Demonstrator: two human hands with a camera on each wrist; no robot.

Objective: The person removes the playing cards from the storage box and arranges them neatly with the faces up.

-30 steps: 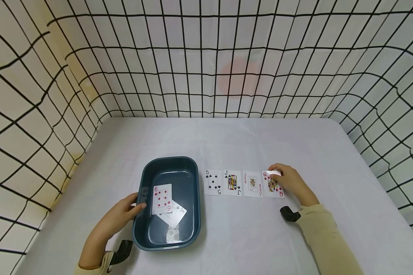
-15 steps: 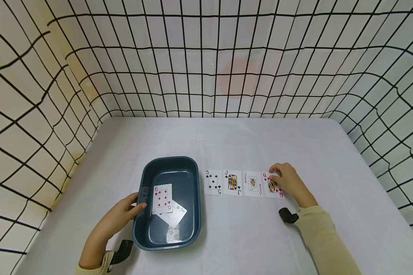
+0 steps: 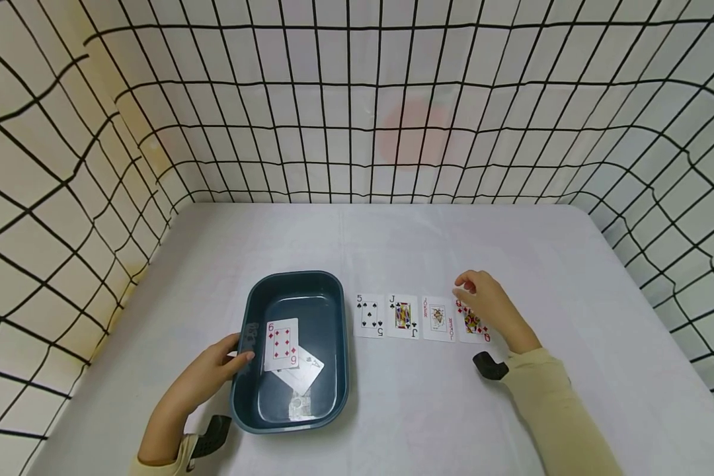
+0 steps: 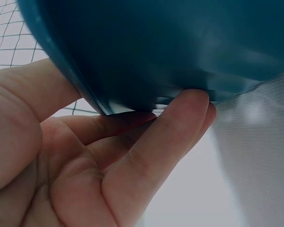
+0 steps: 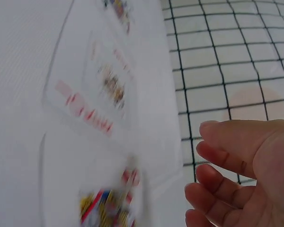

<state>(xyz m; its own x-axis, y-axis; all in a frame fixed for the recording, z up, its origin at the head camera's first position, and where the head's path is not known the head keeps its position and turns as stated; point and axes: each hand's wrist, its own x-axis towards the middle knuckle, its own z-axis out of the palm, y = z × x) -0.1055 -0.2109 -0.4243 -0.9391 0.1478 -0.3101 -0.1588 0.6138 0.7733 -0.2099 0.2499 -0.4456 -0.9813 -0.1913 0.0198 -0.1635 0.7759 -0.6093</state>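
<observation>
the right hand (image 3: 489, 306) hovers with fingers loosely curled, holding nothing, hiding part of the queen of diamonds (image 3: 473, 322) lying at the row's right end. the left hand (image 3: 205, 378) grips the blue tub (image 3: 333, 370) rim; the ace (image 3: 307, 371) inside is half covered.

"5" on the spade card (image 3: 369, 316), "J" on the jack (image 3: 402, 317), "Q" on the queen (image 3: 472, 322), "6" on the diamond card (image 3: 281, 344).

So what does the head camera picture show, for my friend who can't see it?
A left hand holds a dark blue tray with cards in it. The right hand hovers over a queen of diamonds, last in a row of four cards.
</observation>
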